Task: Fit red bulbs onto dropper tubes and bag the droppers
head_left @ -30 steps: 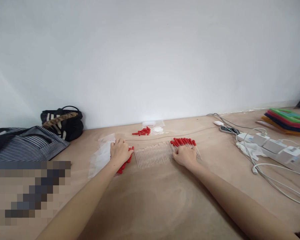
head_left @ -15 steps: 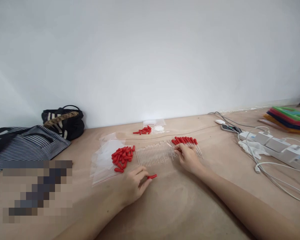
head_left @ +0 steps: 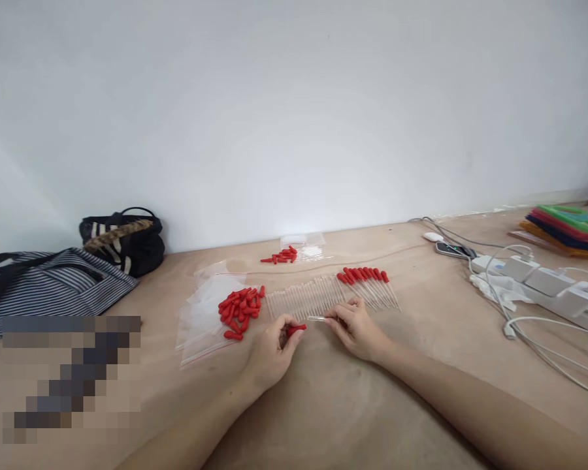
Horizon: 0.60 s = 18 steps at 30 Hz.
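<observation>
My left hand pinches a red rubber dropper bulb, its narrow end pointing right. In the fingertips of my right hand is a clear glass dropper tube, its end close to the bulb but apart from it. Behind both hands lies a row of bare glass tubes. At the row's right end, several tubes wear red bulbs. A heap of loose red bulbs rests left of the row, partly over clear zip bags.
Farther back, smaller red bulbs and thin tubes lie by a plastic bag. A power strip with white chargers and cables is at right, near coloured plastic sheets. A striped bag and black bag stand left.
My right hand has come from the tube row toward me and left, now with a glass tube in its fingers. My left hand has risen slightly with the red bulb, closer to the right hand.
</observation>
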Tool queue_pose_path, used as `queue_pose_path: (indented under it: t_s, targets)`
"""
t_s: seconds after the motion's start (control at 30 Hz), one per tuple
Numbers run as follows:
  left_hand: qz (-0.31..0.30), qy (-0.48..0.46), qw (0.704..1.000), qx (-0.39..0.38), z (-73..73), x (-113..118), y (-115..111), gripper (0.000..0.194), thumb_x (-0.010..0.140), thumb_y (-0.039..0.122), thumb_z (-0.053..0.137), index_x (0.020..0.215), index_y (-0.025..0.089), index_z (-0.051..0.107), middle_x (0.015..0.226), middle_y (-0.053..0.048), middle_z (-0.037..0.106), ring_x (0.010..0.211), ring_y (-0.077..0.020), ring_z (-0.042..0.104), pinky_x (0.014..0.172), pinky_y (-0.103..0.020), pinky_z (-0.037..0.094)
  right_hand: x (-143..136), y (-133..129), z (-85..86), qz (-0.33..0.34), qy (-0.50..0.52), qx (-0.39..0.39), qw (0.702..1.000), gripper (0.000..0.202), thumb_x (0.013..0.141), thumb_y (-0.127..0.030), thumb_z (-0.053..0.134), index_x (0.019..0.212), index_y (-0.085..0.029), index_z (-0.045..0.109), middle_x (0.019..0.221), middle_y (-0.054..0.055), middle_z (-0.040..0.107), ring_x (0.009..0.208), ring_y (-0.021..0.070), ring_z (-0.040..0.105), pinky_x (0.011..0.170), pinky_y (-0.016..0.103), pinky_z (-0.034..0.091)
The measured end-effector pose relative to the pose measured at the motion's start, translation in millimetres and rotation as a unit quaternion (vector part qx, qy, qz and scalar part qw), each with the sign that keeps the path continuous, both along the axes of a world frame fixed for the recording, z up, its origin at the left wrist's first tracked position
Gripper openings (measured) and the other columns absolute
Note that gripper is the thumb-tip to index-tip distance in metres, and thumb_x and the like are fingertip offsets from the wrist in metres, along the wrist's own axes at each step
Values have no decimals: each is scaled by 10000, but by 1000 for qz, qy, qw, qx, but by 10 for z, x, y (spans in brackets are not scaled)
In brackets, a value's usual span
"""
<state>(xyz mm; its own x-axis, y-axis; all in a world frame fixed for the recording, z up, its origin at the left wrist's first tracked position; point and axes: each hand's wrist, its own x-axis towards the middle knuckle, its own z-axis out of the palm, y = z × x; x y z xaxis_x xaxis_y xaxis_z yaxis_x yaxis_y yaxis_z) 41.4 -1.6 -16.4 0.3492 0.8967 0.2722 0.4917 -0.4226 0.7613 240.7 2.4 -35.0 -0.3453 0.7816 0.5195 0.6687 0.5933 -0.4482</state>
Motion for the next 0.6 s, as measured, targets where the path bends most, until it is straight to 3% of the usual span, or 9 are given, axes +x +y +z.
queue_pose_path:
  t_s: [0.2,0.47,0.6]
  targets:
    - [-18,-106,993,-42,-105,-15,37,65,787,245,506,810,185,502,744,3,578,695,-135,583,640,-252,485,-108,-52,-14,19,15,-8,1000,160,874,-211,377,815,-173,521,721,0,617,642,107,535,740,297,283]
    - [8,-149,987,-66,-117,-5,26,104,764,281,533,774,182,504,726,-1,587,698,-144,590,648,-268,495,-115,-95,32,3,17,6,1000,147,866,-192,383,823,-174,523,716,0,618,644,105,545,725,290,275]
    - [15,-158,985,-73,-104,-5,27,112,753,287,540,770,181,505,721,-1,590,699,-147,591,652,-273,497,-113,-119,51,24,11,14,1000,165,867,-184,386,906,-184,545,760,8,629,671,106,547,729,289,269]
